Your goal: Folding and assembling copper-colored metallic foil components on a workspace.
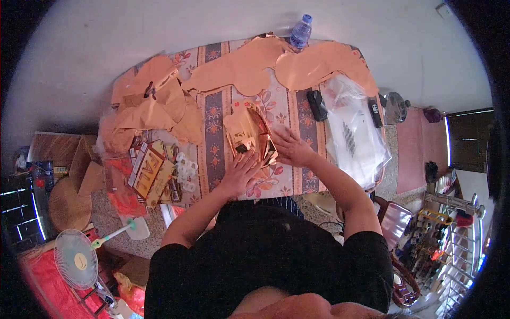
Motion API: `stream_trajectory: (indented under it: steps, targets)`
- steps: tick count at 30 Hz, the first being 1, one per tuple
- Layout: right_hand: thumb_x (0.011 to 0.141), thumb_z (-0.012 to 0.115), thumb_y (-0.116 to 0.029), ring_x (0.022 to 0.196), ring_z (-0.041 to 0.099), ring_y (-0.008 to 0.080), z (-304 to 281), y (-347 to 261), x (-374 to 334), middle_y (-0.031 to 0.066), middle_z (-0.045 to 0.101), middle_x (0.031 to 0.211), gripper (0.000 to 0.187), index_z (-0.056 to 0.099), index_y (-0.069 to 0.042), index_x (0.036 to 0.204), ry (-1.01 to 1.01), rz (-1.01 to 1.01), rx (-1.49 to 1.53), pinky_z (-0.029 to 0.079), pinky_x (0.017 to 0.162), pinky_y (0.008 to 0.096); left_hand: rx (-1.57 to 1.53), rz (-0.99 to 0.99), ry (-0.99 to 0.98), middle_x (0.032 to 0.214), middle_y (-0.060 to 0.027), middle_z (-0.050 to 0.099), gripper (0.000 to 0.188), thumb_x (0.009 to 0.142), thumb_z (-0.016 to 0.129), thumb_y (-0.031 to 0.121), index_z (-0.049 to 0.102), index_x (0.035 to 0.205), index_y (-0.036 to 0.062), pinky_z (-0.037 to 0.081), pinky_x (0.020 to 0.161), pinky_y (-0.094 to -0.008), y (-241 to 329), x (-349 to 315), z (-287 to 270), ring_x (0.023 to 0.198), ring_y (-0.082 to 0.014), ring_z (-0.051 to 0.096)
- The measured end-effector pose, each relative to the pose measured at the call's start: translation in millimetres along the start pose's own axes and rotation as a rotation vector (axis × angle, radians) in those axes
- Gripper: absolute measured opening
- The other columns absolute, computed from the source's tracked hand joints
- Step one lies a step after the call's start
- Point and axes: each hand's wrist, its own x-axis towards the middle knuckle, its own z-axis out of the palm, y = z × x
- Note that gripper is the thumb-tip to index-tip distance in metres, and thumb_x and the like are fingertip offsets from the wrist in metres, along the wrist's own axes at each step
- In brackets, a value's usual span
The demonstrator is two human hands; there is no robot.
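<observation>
A shiny copper-coloured foil piece (pixel 245 126), folded and creased, lies on the patterned tablecloth (pixel 214 125) in front of me. My left hand (pixel 243 173) rests on its near end, fingers spread and laid flat. Along its right edge lies my right hand (pixel 291 148), with fingers stretched out and touching the foil. Neither hand grips anything. A small dark spot shows on the foil just beyond my left fingertips; I cannot tell what it is. Toward the back of the table lie wide copper-coloured sheets with curved outlines (pixel 241 66).
Crumpled gold sheets (pixel 159 111), printed packaging (pixel 147 171) and white plastic pieces (pixel 186 171) cover the table's left side. On the right are clear plastic bags (pixel 353 135) and a black object (pixel 317 105). A water bottle (pixel 301 33) stands at the back. A fan (pixel 77 259) is lower left.
</observation>
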Motion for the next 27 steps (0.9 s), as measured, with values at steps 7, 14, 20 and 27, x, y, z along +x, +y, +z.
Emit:
stream_trajectory:
  steps: [7, 14, 20, 27]
  targets:
    - [0.085, 0.055, -0.044, 0.141, 0.021, 0.0267, 2, 0, -1, 0.0070, 0.029, 0.150, 0.063, 0.041, -0.011, 0.137, 0.006, -0.007, -0.027, 0.006, 0.116, 0.0494, -0.055, -0.015, 0.002, 0.152, -0.0148, 0.022, 0.071, 0.084, 0.056, 0.034, 0.029, 0.145, 0.0079, 0.007, 0.115, -0.0493, 1, -3, -2, 0.143, -0.0314, 0.013]
    - [0.083, 0.057, -0.038, 0.141, 0.021, 0.0270, 0, 0, -1, 0.0089, 0.032, 0.149, 0.060, 0.045, -0.009, 0.134, -0.032, 0.016, 0.027, 0.007, 0.116, 0.0504, -0.012, -0.076, -0.085, 0.153, -0.0138, 0.022, 0.072, 0.084, 0.054, 0.037, 0.030, 0.144, 0.0071, 0.008, 0.114, -0.0503, 2, -20, -8, 0.143, -0.0299, 0.013]
    - [0.084, 0.056, -0.039, 0.141, 0.022, 0.0270, -1, -1, -2, 0.0091, 0.033, 0.148, 0.060, 0.045, -0.007, 0.134, 0.028, -0.008, 0.062, 0.007, 0.116, 0.0503, -0.011, -0.063, -0.040, 0.149, -0.0140, 0.028, 0.069, 0.084, 0.055, 0.037, 0.034, 0.142, 0.0068, 0.013, 0.113, -0.0503, 2, -21, -9, 0.141, -0.0301, 0.019]
    - [0.083, 0.056, -0.038, 0.142, 0.019, 0.0270, -2, -1, -1, 0.0083, 0.031, 0.149, 0.062, 0.043, -0.007, 0.135, -0.056, 0.016, 0.026, 0.006, 0.116, 0.0505, -0.182, -0.136, 0.015, 0.139, -0.0137, 0.040, 0.056, 0.085, 0.054, 0.036, 0.046, 0.132, 0.0061, 0.020, 0.110, -0.0510, -9, 22, -6, 0.132, -0.0307, 0.033]
